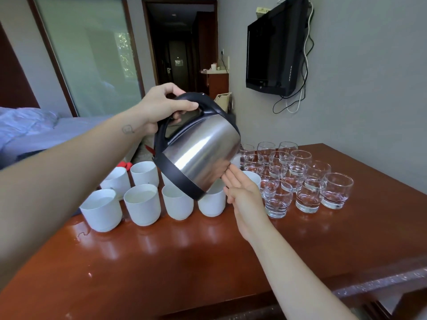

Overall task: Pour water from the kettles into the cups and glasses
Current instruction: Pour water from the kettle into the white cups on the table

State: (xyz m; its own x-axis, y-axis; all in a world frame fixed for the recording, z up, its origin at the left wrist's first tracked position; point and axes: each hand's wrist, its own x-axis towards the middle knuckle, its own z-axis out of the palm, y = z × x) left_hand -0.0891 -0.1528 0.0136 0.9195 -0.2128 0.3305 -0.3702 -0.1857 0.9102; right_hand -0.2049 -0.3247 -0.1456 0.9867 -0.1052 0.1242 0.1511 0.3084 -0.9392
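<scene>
A steel kettle with a black handle and base hangs tilted away from me above the white cups. My left hand grips its handle from the top. With straight fingers, my right hand touches the kettle's lower side. The spout faces away and is hidden. Several white cups stand in two rows on the wooden table. Several clear glasses stand grouped to their right, some holding water.
A few water drops lie on the table near the left cups. A black TV with hanging cables is on the right wall. A bed lies at the left, a doorway behind.
</scene>
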